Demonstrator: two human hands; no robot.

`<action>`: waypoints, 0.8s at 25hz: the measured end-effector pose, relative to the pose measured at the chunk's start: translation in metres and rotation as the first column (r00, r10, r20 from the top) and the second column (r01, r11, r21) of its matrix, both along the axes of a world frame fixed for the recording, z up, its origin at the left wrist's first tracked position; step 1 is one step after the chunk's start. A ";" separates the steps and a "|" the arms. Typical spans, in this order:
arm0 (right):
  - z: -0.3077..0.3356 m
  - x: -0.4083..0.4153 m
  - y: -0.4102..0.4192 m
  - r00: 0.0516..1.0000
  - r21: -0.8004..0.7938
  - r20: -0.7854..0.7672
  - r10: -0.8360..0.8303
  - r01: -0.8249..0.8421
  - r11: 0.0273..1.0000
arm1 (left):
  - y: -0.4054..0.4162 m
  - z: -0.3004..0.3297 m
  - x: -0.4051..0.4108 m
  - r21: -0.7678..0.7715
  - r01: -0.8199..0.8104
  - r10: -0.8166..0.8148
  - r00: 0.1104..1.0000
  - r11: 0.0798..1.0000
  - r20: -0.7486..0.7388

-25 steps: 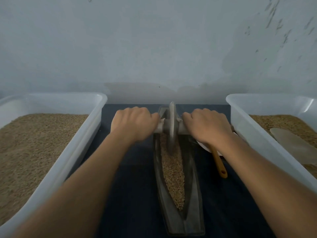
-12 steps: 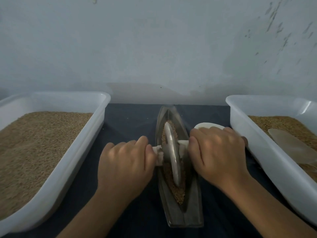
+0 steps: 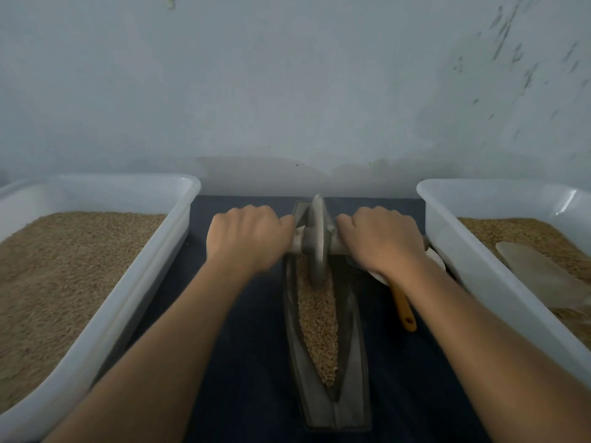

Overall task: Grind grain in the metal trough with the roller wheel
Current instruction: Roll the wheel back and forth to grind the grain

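the left hand (image 3: 248, 239) is curling round the left end of the axle and the right hand (image 3: 382, 241) is curling round the right end, both fists closed tight on the bar, knuckles up. the roller wheel (image 3: 316, 241) is standing upright on edge between the fists, sitting at the far end of the metal trough (image 3: 345, 394), its lower rim sinking into the grain (image 3: 318, 324) that is lying along the groove. the trough is resting on a dark cloth (image 3: 243, 362), between two white tubs of grain, the left tub (image 3: 105, 318) and the right tub (image 3: 479, 266). a spoon with a yellow handle (image 3: 404, 310) is lying just beside the trough, partly under the right wrist.
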State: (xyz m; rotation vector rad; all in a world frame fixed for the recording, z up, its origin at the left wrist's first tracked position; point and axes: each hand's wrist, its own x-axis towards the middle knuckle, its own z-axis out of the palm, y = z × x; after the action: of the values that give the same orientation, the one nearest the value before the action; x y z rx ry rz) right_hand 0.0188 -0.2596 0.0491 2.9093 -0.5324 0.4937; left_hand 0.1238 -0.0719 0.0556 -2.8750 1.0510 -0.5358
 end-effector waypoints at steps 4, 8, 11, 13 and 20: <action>-0.024 -0.062 0.037 0.926 0.018 0.361 0.110 -0.125 0.992 | 0.048 -0.033 -0.073 -0.171 0.141 -0.114 0.980 0.975 0.160; -0.025 -0.080 0.046 0.843 -0.059 0.475 0.252 -0.256 0.965 | 0.063 -0.040 -0.089 -0.289 0.148 -0.091 0.975 0.946 0.200; -0.018 -0.057 0.041 0.915 -0.013 0.376 0.145 -0.152 0.988 | 0.048 -0.029 -0.060 -0.173 0.133 -0.116 0.988 0.976 0.100; -0.009 -0.029 0.022 0.985 -0.013 0.172 0.032 -0.030 0.999 | 0.025 -0.021 -0.026 -0.027 0.104 -0.103 0.995 0.994 0.009; 0.003 0.004 -0.007 0.993 0.006 -0.115 0.021 -0.021 1.000 | -0.015 0.018 0.003 0.077 -0.020 0.037 0.971 0.997 -0.235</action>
State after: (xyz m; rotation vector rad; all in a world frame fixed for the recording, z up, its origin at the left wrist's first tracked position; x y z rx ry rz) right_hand 0.0224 -0.2666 0.0523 2.9286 -0.4880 0.3257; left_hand 0.1266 -0.0866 0.0733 -2.9355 1.0298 -0.1497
